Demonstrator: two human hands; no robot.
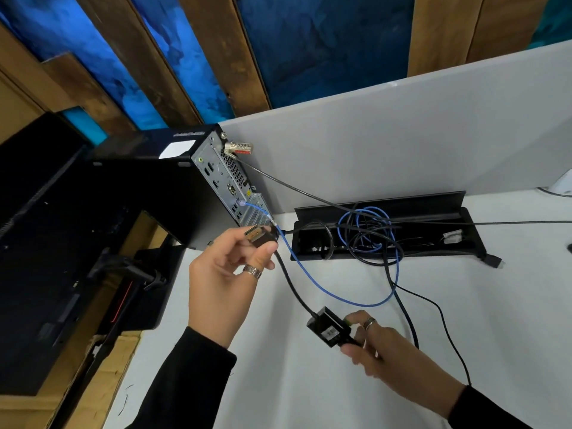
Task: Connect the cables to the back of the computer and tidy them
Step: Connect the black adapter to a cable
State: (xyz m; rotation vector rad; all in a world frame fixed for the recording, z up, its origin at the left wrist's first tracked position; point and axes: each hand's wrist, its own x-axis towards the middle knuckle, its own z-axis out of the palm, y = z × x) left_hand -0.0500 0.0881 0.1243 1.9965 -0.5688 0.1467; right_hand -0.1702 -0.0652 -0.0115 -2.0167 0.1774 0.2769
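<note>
Pinching a gold-tipped display plug (257,235) btwn thumb and fingers, the left hand (224,274) is raised just in front of the computer's rear panel (227,184), plug close to the lower ports but not inserted. Its black lead (291,283) drops from the plug down to a small black adapter box (328,326), gripped at its near end by the right hand (371,343), fingers curled round it just above the white surface (278,382). A thinner black cable (445,329) trails off past the right wrist. Blue network cable (325,289) is already plugged into the rear panel, loops across the surface under the lead, then runs back up into the open black cable tray (433,212), where it tangles w/ several black cables. Combination lock (238,148) hangs at the panel's top corner, its wire going right over the tray. Computer stands upright at the surface's far-left corner against a grey partition (402,134); a black monitor back (46,243) sits left of it.
</note>
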